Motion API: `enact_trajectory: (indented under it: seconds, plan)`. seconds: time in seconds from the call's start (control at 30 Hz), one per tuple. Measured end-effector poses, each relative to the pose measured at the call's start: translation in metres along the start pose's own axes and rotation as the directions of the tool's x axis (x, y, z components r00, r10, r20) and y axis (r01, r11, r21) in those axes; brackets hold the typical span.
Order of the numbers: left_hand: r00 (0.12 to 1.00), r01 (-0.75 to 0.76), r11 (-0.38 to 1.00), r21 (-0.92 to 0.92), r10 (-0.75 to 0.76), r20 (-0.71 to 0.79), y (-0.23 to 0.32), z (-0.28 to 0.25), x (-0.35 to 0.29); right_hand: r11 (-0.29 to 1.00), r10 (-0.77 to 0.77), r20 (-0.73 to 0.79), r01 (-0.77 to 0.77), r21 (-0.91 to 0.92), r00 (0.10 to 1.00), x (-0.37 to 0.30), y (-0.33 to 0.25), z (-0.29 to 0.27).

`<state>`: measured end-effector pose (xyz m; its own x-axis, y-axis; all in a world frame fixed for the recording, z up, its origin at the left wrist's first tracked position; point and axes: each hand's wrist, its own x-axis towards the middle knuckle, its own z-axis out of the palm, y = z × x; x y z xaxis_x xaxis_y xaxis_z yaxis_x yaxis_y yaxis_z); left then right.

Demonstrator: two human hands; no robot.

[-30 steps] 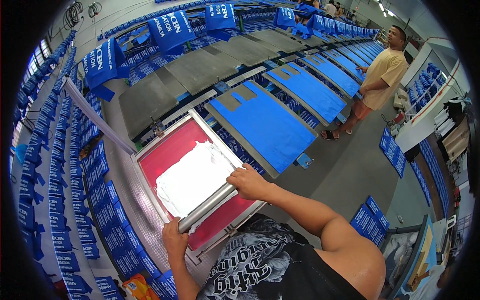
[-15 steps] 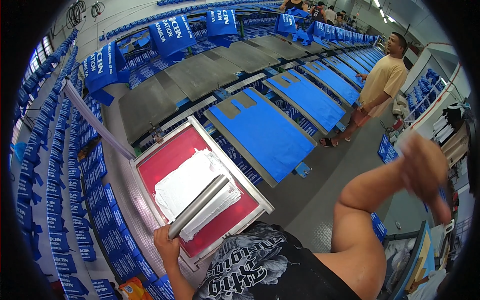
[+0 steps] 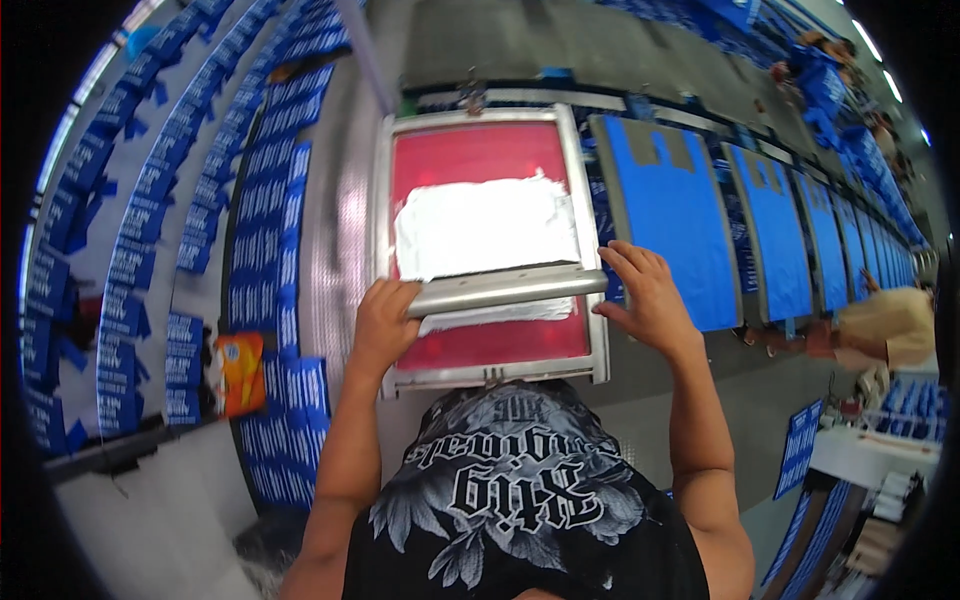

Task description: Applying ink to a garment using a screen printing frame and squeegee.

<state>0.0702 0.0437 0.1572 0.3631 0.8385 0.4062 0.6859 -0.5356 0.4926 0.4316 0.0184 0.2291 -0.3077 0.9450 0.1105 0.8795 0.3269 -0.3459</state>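
Observation:
My left hand (image 3: 387, 318) is closed around the left end of a grey metal squeegee (image 3: 505, 291). The squeegee lies crosswise over a screen-printing frame (image 3: 586, 215) with a red mesh (image 3: 470, 148). Thick white ink (image 3: 480, 225) covers the middle of the mesh, mostly beyond the squeegee, with a thin strip on the near side. At the squeegee's right end, my right hand (image 3: 650, 295) has its thumb and fingers apart, one on each side of the end. Whether it touches the metal I cannot tell.
Right of the frame, blue bag-shaped pieces (image 3: 680, 225) lie on a row of boards. Printed blue bags hang in rows at the left (image 3: 135, 290). An orange packet (image 3: 241, 372) is near the left. A person in a tan shirt (image 3: 885, 325) stands at the right.
My right hand has come from the far right, raised and blurred, to the squeegee's right end. My view has turned, so the frame now looks upright and central. My left hand keeps its hold.

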Motion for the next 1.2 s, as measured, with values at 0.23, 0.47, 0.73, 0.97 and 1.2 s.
enact_trajectory:
  seconds: [0.23, 0.47, 0.73, 0.97, 1.2]
  plan:
    - [0.989, 0.119, 0.993, 0.004, -0.119, 0.085, -0.003, 0.008, -0.009, 0.985, -0.171, -0.016, 0.171, -0.028, 0.985, 0.025, 0.014, 0.075]
    - [0.973, 0.159, 0.987, -0.03, -0.151, 0.176, -0.037, 0.039, 0.016, 0.987, -0.157, -0.003, 0.157, -0.018, 0.988, 0.065, 0.049, 0.097]
    - [0.982, 0.123, 0.986, 0.113, -0.137, 0.13, -0.088, 0.077, 0.102, 0.989, -0.111, -0.001, 0.111, -0.1, 0.994, 0.166, 0.111, 0.117]
    - [0.952, 0.147, 0.978, 0.149, -0.181, 0.246, -0.098, 0.081, 0.107, 0.986, -0.094, 0.076, 0.104, -0.133, 0.993, 0.155, 0.114, 0.151]
    - [0.948, 0.088, 0.994, 0.071, -0.105, 0.302, -0.061, 0.052, 0.065, 1.0, -0.004, 0.217, 0.004, 0.0, 0.976, 0.069, 0.066, 0.129]
